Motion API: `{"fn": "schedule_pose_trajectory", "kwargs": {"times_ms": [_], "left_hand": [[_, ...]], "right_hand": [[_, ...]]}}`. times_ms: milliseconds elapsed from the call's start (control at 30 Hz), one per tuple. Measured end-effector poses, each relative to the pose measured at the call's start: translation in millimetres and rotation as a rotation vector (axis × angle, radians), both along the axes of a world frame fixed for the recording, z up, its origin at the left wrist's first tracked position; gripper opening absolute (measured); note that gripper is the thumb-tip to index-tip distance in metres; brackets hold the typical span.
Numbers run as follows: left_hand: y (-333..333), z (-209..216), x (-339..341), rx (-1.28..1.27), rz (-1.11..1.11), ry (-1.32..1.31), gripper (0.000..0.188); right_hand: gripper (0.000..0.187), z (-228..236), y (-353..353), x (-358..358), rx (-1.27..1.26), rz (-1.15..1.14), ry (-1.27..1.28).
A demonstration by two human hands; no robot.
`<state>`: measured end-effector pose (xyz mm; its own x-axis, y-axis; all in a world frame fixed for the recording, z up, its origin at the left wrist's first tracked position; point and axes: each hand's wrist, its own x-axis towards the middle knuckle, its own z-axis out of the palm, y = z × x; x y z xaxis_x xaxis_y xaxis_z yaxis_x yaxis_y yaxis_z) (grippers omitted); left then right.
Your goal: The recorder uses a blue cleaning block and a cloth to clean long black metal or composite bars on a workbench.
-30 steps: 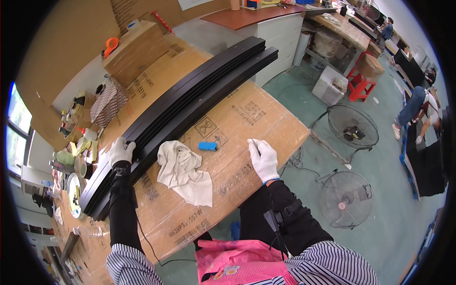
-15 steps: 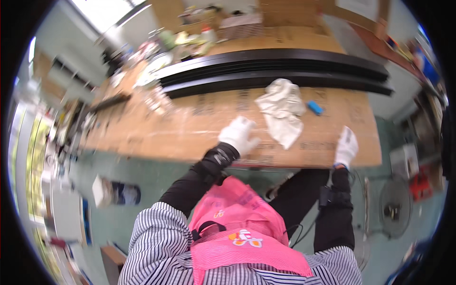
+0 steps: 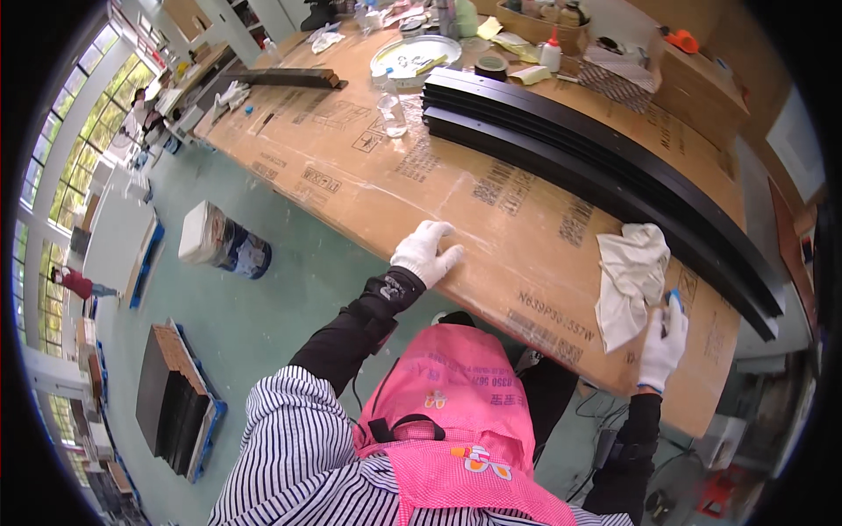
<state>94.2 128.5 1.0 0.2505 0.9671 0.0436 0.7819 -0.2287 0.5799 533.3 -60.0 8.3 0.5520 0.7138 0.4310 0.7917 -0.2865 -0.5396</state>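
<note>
My left hand (image 3: 426, 253), in a white knit glove, rests at the near edge of the cardboard-covered table (image 3: 351, 206). Its thumb and fingers are apart and hold nothing. On the right, my gloved right hand (image 3: 663, 344) has its fingers closed about a small blue block (image 3: 674, 297), mostly covered by the fingertips. Just left of that hand lies a crumpled off-white cloth (image 3: 630, 279). Beyond the cloth, long black profiles (image 3: 596, 167) lie side by side across the table.
A clear bottle (image 3: 392, 116) stands left of the profiles, near a round tray (image 3: 412, 60) and a roll of tape (image 3: 490, 67). A red-tipped white bottle (image 3: 551, 54) is farther back. A white bucket (image 3: 209, 232) sits on the floor at left, with stacked black panels (image 3: 171, 399) on a pallet.
The view has turned to the left. My right hand has moved forward from the table edge to the blue block and closed on it. My left hand stays at the near edge.
</note>
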Motion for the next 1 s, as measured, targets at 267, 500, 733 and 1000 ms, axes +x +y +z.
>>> {"fn": "schedule_pose_trajectory", "kwargs": {"times_ms": [267,500,733,1000], "left_hand": [[83.7,6.3,1.6,-0.278,-0.083,-0.105,0.029],[94.1,0.6,-21.0,-0.076,0.365,-0.41,0.026],[173.1,46.9,-28.6,-0.018,0.406,-0.383,0.032],[279.8,-7.1,3.8,0.124,0.524,-0.076,0.082]], "right_hand": [[0.054,-12.5,145.7,-77.8,-0.568,0.06,0.102],[0.048,-3.6,210.8,-248.8,-0.454,0.825,0.113],[0.062,80.5,230.2,-237.1,-0.613,0.855,0.196],[0.052,30.0,182.6,-139.8,-0.701,0.589,0.202]]}}
